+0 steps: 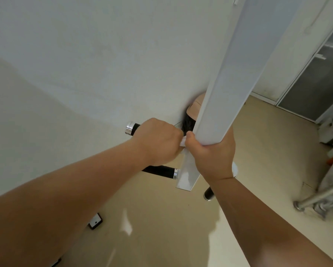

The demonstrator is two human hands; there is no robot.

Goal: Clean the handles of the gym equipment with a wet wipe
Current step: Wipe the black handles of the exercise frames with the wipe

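A white square post (229,74) of the gym equipment runs from the top right down to the middle. Black handles with silver end caps stick out from it: an upper left handle (132,128), a lower left handle (160,171) and a right handle (208,193). My left hand (159,140) grips the upper left handle, with a white wet wipe (183,142) showing at the edge of its fingers. My right hand (212,153) grips the white post just above its lower end.
A white wall (84,64) stands close behind the equipment. A beige and black object (194,108) sits on the floor behind the post. A glass door (316,83) and metal tubing (316,199) lie at the right. A small black and white plate (95,221) lies on the beige floor.
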